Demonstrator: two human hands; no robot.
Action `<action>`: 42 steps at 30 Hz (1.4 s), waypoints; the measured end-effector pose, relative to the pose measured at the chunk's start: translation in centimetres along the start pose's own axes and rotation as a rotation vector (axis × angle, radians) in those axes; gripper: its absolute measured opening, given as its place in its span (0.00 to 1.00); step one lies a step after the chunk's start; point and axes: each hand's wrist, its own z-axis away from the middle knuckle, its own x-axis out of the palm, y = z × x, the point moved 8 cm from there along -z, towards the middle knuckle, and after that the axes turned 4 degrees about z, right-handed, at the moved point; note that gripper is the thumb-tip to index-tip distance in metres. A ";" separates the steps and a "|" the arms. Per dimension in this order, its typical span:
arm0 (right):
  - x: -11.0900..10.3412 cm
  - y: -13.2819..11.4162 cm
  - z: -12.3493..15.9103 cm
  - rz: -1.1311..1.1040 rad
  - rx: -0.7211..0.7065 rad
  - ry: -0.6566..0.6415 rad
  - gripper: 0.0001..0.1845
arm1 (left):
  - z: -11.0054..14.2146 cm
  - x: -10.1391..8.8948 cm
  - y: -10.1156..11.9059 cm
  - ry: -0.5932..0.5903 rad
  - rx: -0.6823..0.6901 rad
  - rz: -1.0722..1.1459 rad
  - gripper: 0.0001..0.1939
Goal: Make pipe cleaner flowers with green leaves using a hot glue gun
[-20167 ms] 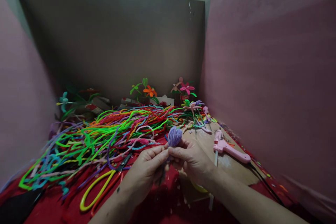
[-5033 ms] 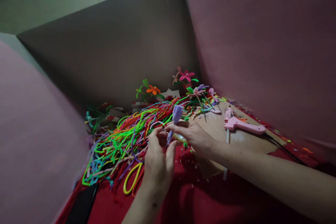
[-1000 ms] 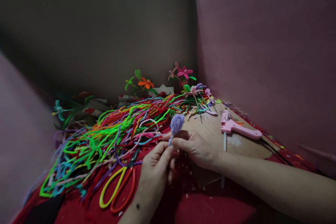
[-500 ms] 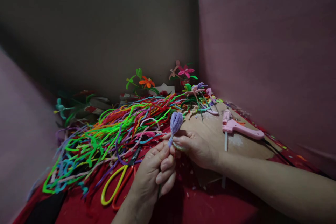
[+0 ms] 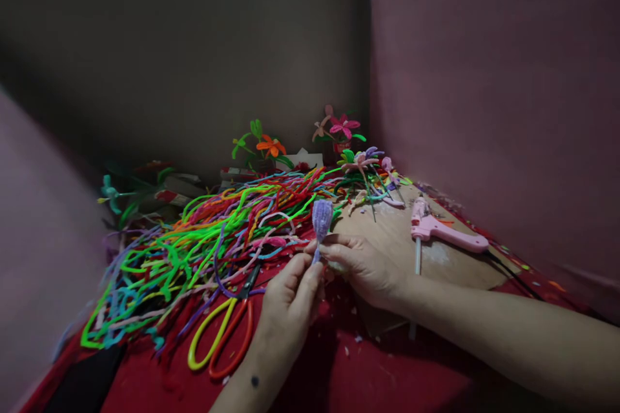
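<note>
While fingers (image 5: 309,285) pinch its stem (image 5: 317,254) | purple bud (image 5: 322,220) points up | axis near upright

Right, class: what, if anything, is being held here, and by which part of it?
A purple fuzzy bud, pinched at its narrow neck, below the wider head, by the left hand and right hand.

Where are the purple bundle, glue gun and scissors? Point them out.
Purple bundle (image 5: 322,219), head view: its wide upper part.
Glue gun (image 5: 440,230), head view: its handle, near the body.
Scissors (image 5: 248,284), head view: the dark blades.
</note>
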 end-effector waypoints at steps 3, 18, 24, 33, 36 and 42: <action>0.0 0.3 -0.1 -0.006 0.015 -0.010 0.15 | 0.1 0.2 -0.3 0.014 -0.032 -0.005 0.11; 1.4 -0.1 0.6 0.055 0.035 -0.151 0.13 | 0.1 1.9 -2.8 -0.349 -0.360 0.567 0.10; 1.1 -2.0 1.1 0.172 -0.147 0.020 0.13 | 0.0 -1.2 0.2 0.086 0.105 -0.042 0.11; 2.1 -2.5 1.8 0.145 -0.222 -0.015 0.12 | 0.6 -0.5 -0.1 0.022 0.150 -0.096 0.07; 2.7 -1.7 1.6 0.063 -0.114 -0.111 0.16 | 0.4 0.2 -1.2 -0.051 -0.041 0.125 0.11; 2.1 -2.0 1.2 0.147 -0.113 -0.082 0.16 | 0.7 2.6 -3.3 -0.325 -0.291 0.607 0.14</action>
